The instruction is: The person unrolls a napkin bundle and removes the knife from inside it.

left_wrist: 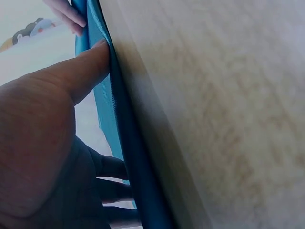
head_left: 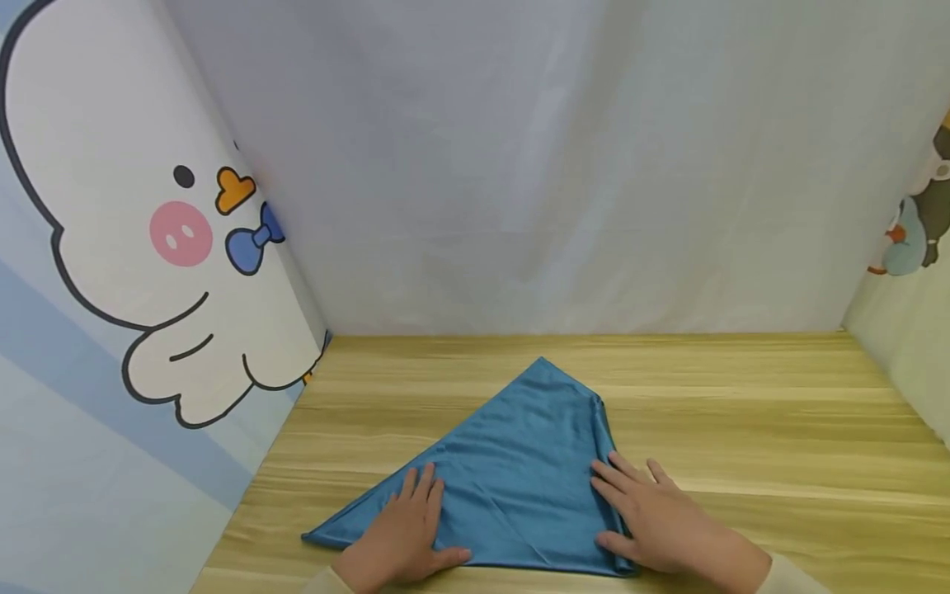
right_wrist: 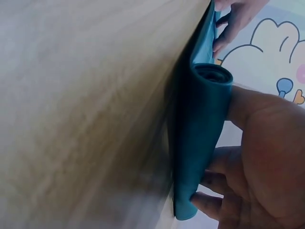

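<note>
A blue satin cloth (head_left: 512, 462), folded to a roughly triangular shape, lies on the table with one point far back and another out to the left. Its right side is turned into a narrow roll (right_wrist: 200, 124), whose coiled end shows in the right wrist view. My left hand (head_left: 408, 528) rests on the cloth's front left part, fingers straight and thumb along the front edge. Over the roll lies my right hand (head_left: 660, 516), with extended fingertips and thumb touching the cloth just left of it.
The wood-grain table top (head_left: 742, 429) extends around the cloth. A pale curtain (head_left: 579, 165) hangs along the back edge. At the left stands a panel with a white cartoon bird (head_left: 111, 148), and another printed panel (head_left: 909, 330) borders the right side.
</note>
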A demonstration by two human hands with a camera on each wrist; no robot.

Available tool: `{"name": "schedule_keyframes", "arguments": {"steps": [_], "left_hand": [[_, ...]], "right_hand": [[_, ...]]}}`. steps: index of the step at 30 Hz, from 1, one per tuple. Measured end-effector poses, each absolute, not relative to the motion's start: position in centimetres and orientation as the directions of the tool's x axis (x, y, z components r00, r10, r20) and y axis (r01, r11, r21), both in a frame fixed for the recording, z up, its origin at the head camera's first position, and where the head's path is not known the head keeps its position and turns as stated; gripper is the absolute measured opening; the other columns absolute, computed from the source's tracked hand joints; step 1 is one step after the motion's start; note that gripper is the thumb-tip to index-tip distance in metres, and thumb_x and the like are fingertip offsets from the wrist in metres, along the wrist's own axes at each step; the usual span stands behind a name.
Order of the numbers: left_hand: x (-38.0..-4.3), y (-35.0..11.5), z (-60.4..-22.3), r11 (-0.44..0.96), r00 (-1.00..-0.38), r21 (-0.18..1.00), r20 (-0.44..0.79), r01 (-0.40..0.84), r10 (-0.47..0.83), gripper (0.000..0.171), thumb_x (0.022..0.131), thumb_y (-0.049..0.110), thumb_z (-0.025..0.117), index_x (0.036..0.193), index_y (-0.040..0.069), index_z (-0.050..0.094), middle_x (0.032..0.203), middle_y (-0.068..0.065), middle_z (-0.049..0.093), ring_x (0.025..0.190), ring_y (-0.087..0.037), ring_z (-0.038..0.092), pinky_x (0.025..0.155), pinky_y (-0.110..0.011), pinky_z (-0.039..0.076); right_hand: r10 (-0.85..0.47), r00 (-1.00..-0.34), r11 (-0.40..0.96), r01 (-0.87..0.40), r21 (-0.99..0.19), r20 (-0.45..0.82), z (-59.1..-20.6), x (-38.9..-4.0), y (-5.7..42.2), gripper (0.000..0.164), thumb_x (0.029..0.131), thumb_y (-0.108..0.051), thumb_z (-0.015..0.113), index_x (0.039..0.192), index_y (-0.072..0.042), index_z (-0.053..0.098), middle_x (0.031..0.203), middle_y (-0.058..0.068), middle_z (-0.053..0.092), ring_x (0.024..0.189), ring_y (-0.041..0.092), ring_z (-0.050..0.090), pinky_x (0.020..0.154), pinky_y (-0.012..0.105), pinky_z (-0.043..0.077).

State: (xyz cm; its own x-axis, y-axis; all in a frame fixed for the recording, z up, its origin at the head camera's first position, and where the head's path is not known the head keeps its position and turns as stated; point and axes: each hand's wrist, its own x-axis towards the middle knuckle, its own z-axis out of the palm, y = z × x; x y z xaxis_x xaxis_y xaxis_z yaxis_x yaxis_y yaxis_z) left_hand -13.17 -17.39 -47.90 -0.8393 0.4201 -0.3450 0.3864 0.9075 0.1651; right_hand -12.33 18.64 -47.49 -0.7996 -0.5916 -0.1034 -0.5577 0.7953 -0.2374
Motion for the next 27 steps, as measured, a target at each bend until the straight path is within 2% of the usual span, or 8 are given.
{"name": "schedule_keyframes", "arguments": {"steps": [12, 22, 27], "left_hand": [[-13.5, -17.6, -48.2, 0.902, -0.838, 0.155, -0.335, 0.403, 0.432, 0.108, 0.078, 0.080, 0.048, 0.147, -0.001, 0.033, 0.154, -0.025, 0.021, 0.138, -0.048, 0.021, 0.096, -0.063, 0.037], [-13.3, -18.0, -48.4, 0.895, -0.840, 0.144, -0.311, 0.421, 0.445, 0.108, 0.078, 0.081, 0.046, 0.147, 0.000, 0.034, 0.154, -0.023, 0.023, 0.139, -0.046, 0.022, 0.097, -0.062, 0.037], [-13.5, -18.1, -48.6, 0.908, -0.846, 0.153, -0.330, 0.391, 0.420, 0.107, 0.077, 0.083, 0.044, 0.151, 0.006, 0.030, 0.156, -0.020, 0.019, 0.139, -0.048, 0.019, 0.093, -0.069, 0.035]], "right_hand": [[-0.609, -0.783, 0.784, -0.569, -0.249, -0.129, -47.6, -12.1, 20.4, 0.061, 0.094, -0.048, 0.055, 0.143, -0.012, 0.048, 0.153, 0.011, 0.033, 0.141, 0.034, 0.028, 0.099, 0.068, 0.029], [-0.608, -0.780, 0.781, -0.553, -0.290, -0.150, -47.9, -12.1, 20.6, 0.063, 0.095, -0.051, 0.053, 0.145, -0.012, 0.046, 0.154, 0.010, 0.031, 0.141, 0.034, 0.026, 0.097, 0.069, 0.030], [-0.600, -0.787, 0.783, -0.544, -0.301, -0.141, -48.1, -12.2, 20.7, 0.064, 0.095, -0.050, 0.053, 0.145, -0.012, 0.045, 0.155, 0.009, 0.030, 0.141, 0.034, 0.026, 0.097, 0.069, 0.029]]}}
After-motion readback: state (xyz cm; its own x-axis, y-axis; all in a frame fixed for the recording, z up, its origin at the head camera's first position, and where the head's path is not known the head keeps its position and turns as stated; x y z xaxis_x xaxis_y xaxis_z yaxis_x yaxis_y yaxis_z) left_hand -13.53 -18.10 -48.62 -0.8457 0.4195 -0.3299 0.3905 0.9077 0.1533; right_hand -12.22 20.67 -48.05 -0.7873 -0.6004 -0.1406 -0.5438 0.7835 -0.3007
